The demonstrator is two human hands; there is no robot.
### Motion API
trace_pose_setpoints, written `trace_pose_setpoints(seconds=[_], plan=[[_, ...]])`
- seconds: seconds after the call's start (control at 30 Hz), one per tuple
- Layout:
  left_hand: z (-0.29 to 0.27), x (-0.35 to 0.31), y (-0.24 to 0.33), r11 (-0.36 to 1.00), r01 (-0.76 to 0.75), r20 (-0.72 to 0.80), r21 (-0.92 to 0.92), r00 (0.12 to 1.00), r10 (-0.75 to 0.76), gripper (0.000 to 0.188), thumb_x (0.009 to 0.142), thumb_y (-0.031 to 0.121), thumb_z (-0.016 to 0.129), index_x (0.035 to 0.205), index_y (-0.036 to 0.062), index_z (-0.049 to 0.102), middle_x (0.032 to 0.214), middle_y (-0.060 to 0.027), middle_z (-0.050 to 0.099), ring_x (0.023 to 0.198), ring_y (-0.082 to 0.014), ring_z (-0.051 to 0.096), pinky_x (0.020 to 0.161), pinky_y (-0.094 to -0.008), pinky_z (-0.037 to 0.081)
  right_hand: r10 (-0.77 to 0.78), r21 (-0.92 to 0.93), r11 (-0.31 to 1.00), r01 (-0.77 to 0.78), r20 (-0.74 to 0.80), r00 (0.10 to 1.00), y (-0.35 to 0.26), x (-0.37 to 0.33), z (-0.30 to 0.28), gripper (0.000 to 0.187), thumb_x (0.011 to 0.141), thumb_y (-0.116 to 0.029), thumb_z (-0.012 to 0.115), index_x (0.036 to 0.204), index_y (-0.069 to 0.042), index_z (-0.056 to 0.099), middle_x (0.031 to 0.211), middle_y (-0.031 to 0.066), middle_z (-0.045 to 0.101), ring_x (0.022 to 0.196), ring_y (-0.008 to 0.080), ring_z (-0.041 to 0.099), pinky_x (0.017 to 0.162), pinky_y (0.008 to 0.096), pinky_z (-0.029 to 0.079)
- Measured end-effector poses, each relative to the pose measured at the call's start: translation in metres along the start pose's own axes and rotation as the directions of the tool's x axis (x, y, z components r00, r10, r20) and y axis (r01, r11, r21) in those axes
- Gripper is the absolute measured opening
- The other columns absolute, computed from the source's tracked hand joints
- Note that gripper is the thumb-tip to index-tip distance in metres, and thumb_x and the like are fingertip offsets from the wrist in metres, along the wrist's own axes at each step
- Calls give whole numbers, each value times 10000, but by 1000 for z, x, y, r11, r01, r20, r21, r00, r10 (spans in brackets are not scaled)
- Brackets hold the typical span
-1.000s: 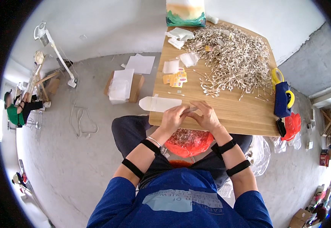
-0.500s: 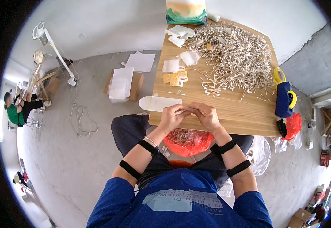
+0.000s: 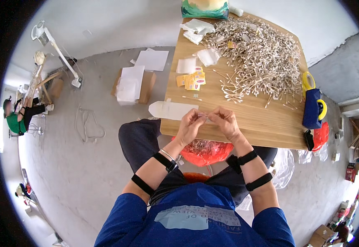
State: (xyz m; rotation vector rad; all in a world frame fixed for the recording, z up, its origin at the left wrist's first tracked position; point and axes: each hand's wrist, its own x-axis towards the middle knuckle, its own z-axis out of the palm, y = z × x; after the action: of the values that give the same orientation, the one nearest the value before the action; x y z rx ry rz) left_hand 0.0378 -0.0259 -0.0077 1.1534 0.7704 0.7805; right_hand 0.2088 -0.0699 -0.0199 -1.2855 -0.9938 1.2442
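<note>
The grip of the left hand (image 3: 190,125) and right hand (image 3: 227,122) pinches a small pale item (image 3: 207,118) between them.

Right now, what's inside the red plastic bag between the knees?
Inside the red plastic bag there's a jumble of thin, pale sticks, probably cotton swabs. The wooden tabletop covers the bag's far side, and whatever lies deeper is hidden.
</note>
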Motion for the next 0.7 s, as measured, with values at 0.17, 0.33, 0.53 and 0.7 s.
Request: trace_pose_setpoints(seconds=[0.17,0.33,0.53,0.7], plan=[[-4,2,-17,982,77,-6,-172,997,-79,101,915,77,545,982,20,595,909,0,601,834,-60,526,763,-215,428,118,171,978,-118,10,993,-11,-2,3,81,862,-101,684,845,-22,687,767,-23,637,736,58,535,671,229,431],[-8,7,-23,952,122,48,-280,992,-113,134,906,97,541,983,24,622,893,14,586,801,-49,504,728,-191,403,102,232,968,-98,-8,995,-11,-3,5,91,858,-119,702,843,-31,688,765,-40,623,745,57,533,671,227,430],[-3,5,0,951,-204,21,231,979,204,127,899,54,607,1019,27,634,877,-25,621,827,-95,568,707,-246,471,-209,-171,965,198,-51,977,-4,-3,4,87,836,-113,728,883,-50,691,834,17,667,766,132,590,695,270,468],[-9,5,4,498,-548,165,672,767,620,185,784,-4,682,955,67,663,938,-79,651,914,-258,625,788,-360,530,-653,-673,505,540,112,749,-23,-7,2,200,740,-46,740,934,-66,697,957,76,684,883,257,640,768,345,526]])
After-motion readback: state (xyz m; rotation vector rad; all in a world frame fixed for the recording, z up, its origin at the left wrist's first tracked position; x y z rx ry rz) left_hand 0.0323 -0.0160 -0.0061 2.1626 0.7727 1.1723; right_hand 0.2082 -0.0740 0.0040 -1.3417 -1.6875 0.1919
